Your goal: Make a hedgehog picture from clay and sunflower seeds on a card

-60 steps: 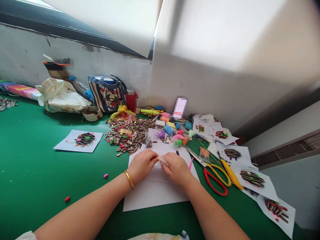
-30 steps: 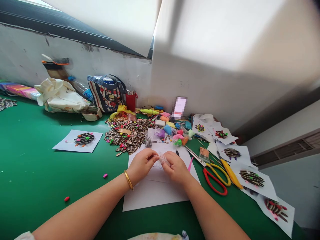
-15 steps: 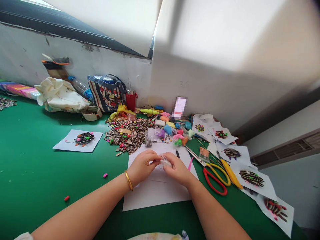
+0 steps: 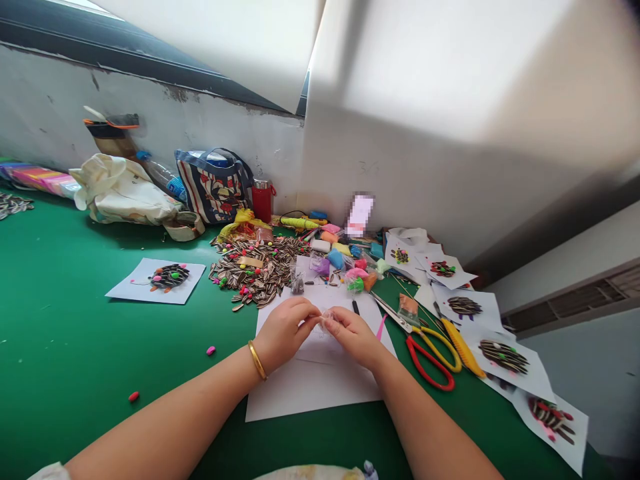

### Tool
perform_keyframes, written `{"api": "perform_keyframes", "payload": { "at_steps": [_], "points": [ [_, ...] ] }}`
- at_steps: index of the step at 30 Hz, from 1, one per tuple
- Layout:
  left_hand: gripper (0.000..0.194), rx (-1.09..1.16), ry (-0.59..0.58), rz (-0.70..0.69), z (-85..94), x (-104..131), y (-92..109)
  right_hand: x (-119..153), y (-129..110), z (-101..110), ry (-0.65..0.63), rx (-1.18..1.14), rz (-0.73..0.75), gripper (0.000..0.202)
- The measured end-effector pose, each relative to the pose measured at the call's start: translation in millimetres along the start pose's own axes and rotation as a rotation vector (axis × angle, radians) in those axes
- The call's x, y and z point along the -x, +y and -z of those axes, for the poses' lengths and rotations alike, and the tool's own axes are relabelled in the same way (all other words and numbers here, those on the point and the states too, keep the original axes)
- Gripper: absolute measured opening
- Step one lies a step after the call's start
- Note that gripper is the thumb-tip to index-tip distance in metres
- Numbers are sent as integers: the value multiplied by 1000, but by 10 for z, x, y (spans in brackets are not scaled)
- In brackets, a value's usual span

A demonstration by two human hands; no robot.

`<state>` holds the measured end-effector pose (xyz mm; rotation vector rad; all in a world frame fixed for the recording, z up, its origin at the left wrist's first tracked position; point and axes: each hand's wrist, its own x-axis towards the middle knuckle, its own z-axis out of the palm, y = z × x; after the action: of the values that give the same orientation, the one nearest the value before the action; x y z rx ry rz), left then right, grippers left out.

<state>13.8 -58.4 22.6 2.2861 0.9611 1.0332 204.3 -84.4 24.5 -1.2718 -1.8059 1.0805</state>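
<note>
Above a sheet of white paper (image 4: 300, 393), both of my hands meet at a small clear plastic bag (image 4: 327, 319). My left hand (image 4: 290, 330), with a gold bangle at its wrist, pinches one side of the bag. My right hand (image 4: 355, 333) is closed around the other side; what the bag contains is mostly hidden by the fingers. Faint lines are drawn on the paper beneath. Just beyond lie a pile of striped sunflower seeds (image 4: 270, 267) with coloured bits and several bags of coloured clay (image 4: 335, 259).
Scissors (image 4: 433, 353) with red and yellow handles and a yellow utility knife (image 4: 463, 348) lie at right. Seed pictures on paper (image 4: 505, 357) line the right edge; another picture (image 4: 155, 281) lies left. Bags (image 4: 215, 187) and a red flask (image 4: 262, 202) stand by the wall.
The fingers have shifted slightly on the plastic bag, and less of it shows between my hands. Everything else stays put.
</note>
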Motion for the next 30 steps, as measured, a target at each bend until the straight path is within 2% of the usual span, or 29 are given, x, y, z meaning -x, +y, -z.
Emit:
{"api": "perform_keyframes", "payload": {
  "at_steps": [5, 11, 15, 18, 25, 28, 30],
  "points": [
    [15, 139, 7, 134, 22, -36, -44, 10, 33, -16, -12, -23, -9, 33],
    [11, 230, -32, 127, -1, -42, -50, 4, 38, -28, -18, 0, -4, 35],
    [16, 291, 52, 214, -3, -46, -30, 2, 44, -21, -6, 39, 3, 34],
    [24, 467, 122, 341, 24, -63, -29, -7, 83, 6, 53, 82, -3, 32],
    [43, 842, 98, 552, 31, -83, -65, -39, 170, 75, 147, 185, -22, 24],
    [49, 1015, 99, 593, 16, -92, -53, -46, 195, 130, 195, 341, -78, 22],
    [45, 1072, 95, 631, 17, -101, -30, -47, 217, 191, 239, 489, -128, 24]
  ]
}}
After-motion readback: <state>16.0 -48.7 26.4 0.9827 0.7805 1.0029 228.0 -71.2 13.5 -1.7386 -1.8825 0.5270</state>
